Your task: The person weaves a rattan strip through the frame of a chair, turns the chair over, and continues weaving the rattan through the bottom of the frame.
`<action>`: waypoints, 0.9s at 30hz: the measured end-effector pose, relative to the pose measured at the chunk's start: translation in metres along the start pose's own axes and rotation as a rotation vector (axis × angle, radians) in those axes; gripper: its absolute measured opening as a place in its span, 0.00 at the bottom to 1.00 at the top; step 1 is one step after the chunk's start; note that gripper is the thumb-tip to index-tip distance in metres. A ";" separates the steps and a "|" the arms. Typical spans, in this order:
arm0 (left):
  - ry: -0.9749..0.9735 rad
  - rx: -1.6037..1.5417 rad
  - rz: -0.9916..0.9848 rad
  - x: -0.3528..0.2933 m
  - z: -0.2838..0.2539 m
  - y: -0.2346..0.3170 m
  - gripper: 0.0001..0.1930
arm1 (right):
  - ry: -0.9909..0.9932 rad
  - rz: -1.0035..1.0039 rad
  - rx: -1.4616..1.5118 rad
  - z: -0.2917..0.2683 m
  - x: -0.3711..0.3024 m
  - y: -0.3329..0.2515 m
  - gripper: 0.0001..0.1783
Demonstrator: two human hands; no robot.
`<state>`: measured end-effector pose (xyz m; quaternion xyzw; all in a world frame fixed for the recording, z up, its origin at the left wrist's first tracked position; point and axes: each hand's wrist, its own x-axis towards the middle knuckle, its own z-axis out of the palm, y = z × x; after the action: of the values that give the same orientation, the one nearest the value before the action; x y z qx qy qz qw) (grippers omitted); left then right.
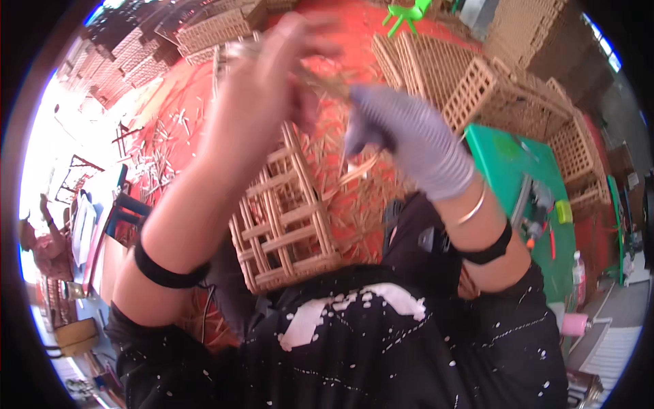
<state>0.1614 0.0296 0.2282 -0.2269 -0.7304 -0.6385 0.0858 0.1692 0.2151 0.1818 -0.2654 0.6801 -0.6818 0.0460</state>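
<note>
My left hand is bare and smeared by motion, raised above the far part of a woven tan basket. Its fingers are too blurred to show whether they grip anything. To its right, my right hand wears a light grey glove, its fingers curled. A thin tan strip runs from the glove's fingertips toward the left hand; its far end is lost in the blur. Between my arms the basket stands close to my body, with a wide open lattice facing me. My left forearm hides part of it.
Cut strips litter the red floor. At right, a green table carries tools and a bottle. Behind it are woven baskets. A small green chair stands far off. Another person is at far left.
</note>
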 end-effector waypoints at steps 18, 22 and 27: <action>-0.041 -0.391 0.198 -0.006 -0.214 -0.044 0.23 | 0.690 0.044 -0.356 -0.196 0.002 0.018 0.12; 0.394 -0.074 -0.013 -0.020 -0.055 -0.030 0.24 | 0.419 -0.098 -1.028 -0.150 0.006 0.047 0.14; 0.150 -0.151 -0.163 -0.044 -0.002 -0.027 0.27 | 0.239 -0.449 -0.452 -0.004 0.016 0.049 0.22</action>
<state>0.1880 0.0161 0.1861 -0.1241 -0.6879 -0.7117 0.0707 0.1392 0.2089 0.1403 -0.3303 0.7392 -0.5332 -0.2453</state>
